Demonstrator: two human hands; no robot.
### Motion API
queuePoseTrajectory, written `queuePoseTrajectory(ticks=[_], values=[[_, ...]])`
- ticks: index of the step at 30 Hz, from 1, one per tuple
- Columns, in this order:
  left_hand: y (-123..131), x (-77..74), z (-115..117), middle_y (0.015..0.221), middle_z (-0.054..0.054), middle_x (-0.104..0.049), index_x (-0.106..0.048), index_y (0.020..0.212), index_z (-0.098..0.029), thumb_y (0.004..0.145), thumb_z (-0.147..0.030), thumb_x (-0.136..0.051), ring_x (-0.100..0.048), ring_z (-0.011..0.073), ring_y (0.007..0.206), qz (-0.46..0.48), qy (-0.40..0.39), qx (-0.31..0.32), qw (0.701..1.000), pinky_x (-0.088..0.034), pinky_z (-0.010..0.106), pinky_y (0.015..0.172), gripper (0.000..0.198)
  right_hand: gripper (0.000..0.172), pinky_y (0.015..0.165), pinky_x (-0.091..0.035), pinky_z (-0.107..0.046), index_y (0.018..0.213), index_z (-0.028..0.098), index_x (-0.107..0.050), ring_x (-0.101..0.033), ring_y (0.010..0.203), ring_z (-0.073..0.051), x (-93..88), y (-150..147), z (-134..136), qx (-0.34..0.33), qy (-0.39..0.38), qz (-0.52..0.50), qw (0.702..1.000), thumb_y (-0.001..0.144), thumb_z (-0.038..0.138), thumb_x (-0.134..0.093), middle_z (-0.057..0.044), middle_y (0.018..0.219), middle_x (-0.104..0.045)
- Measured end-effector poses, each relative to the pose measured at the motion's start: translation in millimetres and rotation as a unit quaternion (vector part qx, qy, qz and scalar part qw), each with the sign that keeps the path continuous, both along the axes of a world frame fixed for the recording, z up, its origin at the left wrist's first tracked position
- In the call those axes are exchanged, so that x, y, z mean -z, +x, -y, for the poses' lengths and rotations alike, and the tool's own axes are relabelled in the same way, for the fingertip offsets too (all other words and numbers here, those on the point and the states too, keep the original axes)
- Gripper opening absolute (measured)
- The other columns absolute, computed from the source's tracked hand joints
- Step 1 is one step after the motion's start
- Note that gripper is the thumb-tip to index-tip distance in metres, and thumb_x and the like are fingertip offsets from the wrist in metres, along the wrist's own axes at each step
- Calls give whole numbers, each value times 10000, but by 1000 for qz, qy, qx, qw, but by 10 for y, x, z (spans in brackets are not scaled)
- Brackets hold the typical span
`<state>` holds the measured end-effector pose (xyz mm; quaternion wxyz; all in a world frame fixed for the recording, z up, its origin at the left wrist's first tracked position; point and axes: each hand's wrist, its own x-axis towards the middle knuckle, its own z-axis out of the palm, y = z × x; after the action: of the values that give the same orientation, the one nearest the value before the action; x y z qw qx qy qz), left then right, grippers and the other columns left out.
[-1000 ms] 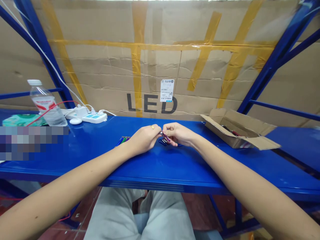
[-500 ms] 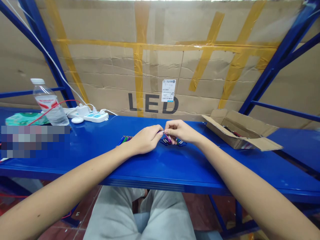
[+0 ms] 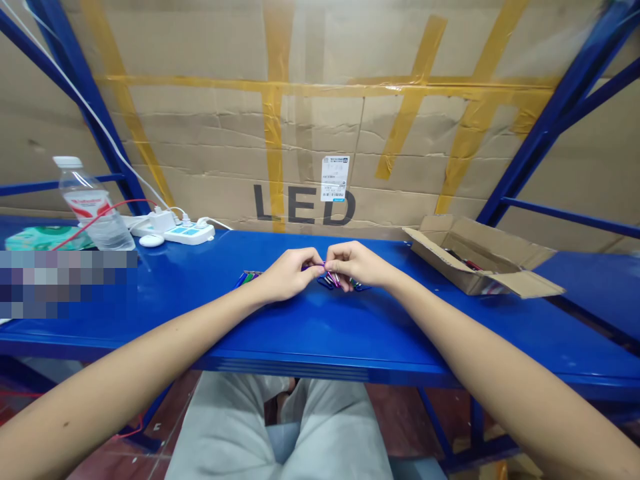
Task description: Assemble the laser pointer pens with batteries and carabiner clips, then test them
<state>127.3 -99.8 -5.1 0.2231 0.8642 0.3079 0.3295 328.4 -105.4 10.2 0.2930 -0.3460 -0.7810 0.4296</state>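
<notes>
My left hand [image 3: 287, 275] is closed in a pinch on a small purple piece [image 3: 306, 268], most of it hidden by the fingers. Right beside it, my right hand [image 3: 357, 263] pinches a magenta carabiner [image 3: 333, 278] with a silver gate. The fingertips of both hands meet, and whether the two pieces are joined is hidden. Below the right hand lie a dark blue carabiner [image 3: 325, 283] and another blue carabiner [image 3: 363, 288] on the blue tabletop [image 3: 320, 333]. Behind my left wrist, several blue, green and purple pieces [image 3: 247, 279] lie side by side, partly covered.
An open cardboard box [image 3: 480, 257] with small dark and red items stands at the right. On the left are a water bottle [image 3: 93, 203], a green packet [image 3: 47, 237], and a white power strip [image 3: 185, 231] with cables. A taped cardboard sheet [image 3: 210, 153] rises behind the table.
My left fingers have shifted slightly, and more purple shows at the pinch where silver showed before. The magenta carabiner has tilted a little. The view has moved slightly.
</notes>
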Motion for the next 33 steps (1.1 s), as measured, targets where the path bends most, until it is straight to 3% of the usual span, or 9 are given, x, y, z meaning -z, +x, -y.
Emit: queuePoseTrajectory(ticks=[4,9,12,17,22,33], values=[[1,0,20,807,24,-659,-601,837,-160,888,-252,-553,-582,158,740,-7,81,-3,997,-415,275,681,115,323,349,-404,-197,683,180,-508,-505,336,-100,55,-3,-43,-10,-35,-37,999,816,425,-672,32,434,-570],[-15,40,10,837,55,-642,-570,875,-168,925,-218,-484,-584,190,775,-59,228,-19,972,-424,309,713,111,355,317,-364,-190,689,176,-507,-473,337,-84,138,-26,-90,-16,-122,-119,985,767,447,-723,23,490,-582],[-24,59,-9,849,64,-633,-545,888,-173,941,-223,-455,-584,198,776,-68,262,-22,962,-430,315,705,116,356,309,-343,-188,683,176,-500,-433,320,-75,135,-39,-83,-15,-140,-133,981,768,442,-722,29,464,-557],[-24,54,-17,893,64,-633,-526,903,-184,940,-215,-455,-597,200,822,-68,248,-23,966,-453,319,734,86,329,342,-392,-202,710,181,-509,-507,360,-101,61,-27,-59,-10,-106,-107,989,764,423,-725,31,495,-580],[-15,39,0,945,64,-647,-524,936,-190,927,-206,-463,-609,210,879,-82,216,-32,972,-469,336,779,64,306,398,-418,-204,714,187,-499,-536,382,-103,1,-18,-20,-3,-53,-38,998,851,423,-636,32,475,-588],[-25,1,15,999,71,-666,-547,1012,-191,901,-199,-476,-622,217,906,-60,171,-26,983,-477,349,793,132,336,439,-461,-221,762,178,-513,-590,469,-112,6,-6,-27,0,-67,-36,997,870,482,-604,4,602,-623]])
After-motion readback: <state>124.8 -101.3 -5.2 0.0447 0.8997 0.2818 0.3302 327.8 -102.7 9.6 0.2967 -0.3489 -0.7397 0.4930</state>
